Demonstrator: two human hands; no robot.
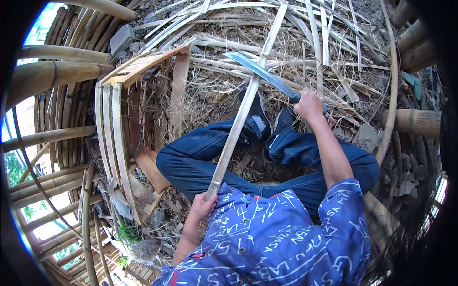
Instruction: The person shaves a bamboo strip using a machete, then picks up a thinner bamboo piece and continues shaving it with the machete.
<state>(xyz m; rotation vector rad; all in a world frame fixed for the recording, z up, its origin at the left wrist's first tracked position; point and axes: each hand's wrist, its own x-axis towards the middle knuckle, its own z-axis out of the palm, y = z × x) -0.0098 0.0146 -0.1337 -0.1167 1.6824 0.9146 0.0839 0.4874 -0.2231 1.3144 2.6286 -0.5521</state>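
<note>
My left hand (202,206) grips the near end of a long flat bamboo strip (243,107) close to my chest. The strip runs up and away over my crossed legs toward the pile ahead. My right hand (309,105) is closed on the handle of a long machete (260,72). Its blade lies across the strip about two thirds of the way up, edge against the bamboo. I sit cross-legged in blue jeans and dark shoes (257,119).
A heap of split bamboo strips and shavings (286,33) covers the ground ahead. A wooden frame of bent slats (119,119) stands at my left. Thick bamboo poles (52,76) are stacked at left, more poles (415,121) and stones at right.
</note>
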